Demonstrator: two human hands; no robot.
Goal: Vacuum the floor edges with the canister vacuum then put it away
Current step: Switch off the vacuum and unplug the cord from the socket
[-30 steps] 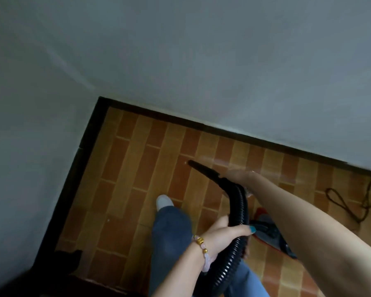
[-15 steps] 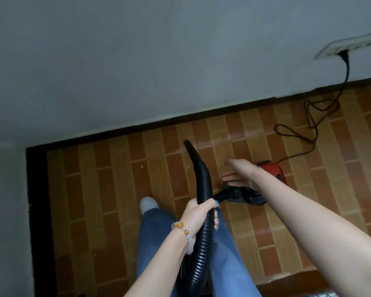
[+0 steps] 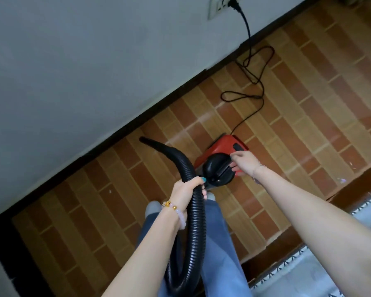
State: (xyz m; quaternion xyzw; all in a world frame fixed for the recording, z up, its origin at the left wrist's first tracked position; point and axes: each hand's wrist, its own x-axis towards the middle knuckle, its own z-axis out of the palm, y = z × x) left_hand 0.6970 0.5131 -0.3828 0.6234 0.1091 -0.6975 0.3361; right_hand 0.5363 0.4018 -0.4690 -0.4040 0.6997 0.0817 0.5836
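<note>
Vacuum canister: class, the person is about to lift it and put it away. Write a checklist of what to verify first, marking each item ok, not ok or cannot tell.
1. Left hand grips the hose: ok.
2. Right hand closed round the canister handle: cannot tell; its fingers touch it.
3. Plug out of the socket: not ok, it is in.
4. Cord wound up: not ok, it lies in loose loops on the floor.
5. Nozzle off the floor: cannot tell.
6. Motor off: cannot tell.
</note>
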